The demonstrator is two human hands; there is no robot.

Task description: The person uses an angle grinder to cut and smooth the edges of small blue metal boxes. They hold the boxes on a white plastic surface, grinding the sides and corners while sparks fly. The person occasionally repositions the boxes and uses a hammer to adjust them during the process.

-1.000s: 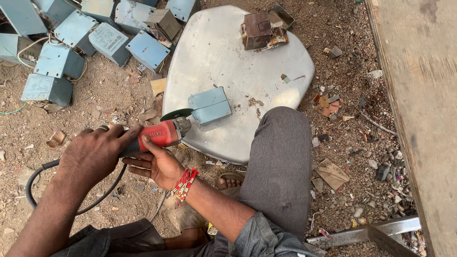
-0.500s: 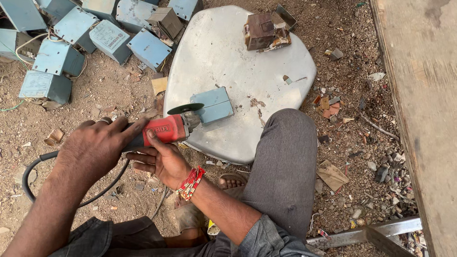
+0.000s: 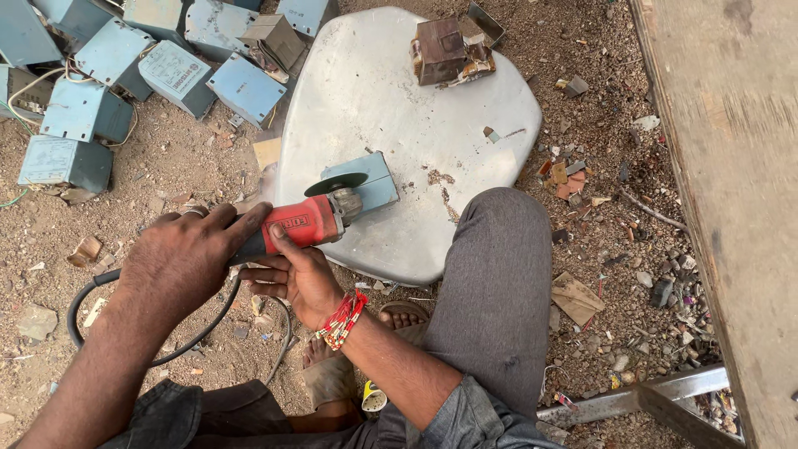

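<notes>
Left hand (image 3: pixel 184 259): wrapped over the rear of the grinder (image 3: pixel 299 223), fingers (image 3: pixel 237 223) closed across its top.
Right hand (image 3: pixel 295 278): cupped beneath the red body, thumb pressed on its side, fingers curled underneath.
Grinder: held level between both hands, disc (image 3: pixel 335 183) just above the box (image 3: pixel 363 183); whether touching, cannot tell.
Box: blue, on the grey slab (image 3: pixel 391 100), near its front edge, beyond the fingertips.
Cable (image 3: pixel 170 353): black, looping on the dirt below the left wrist.
</notes>
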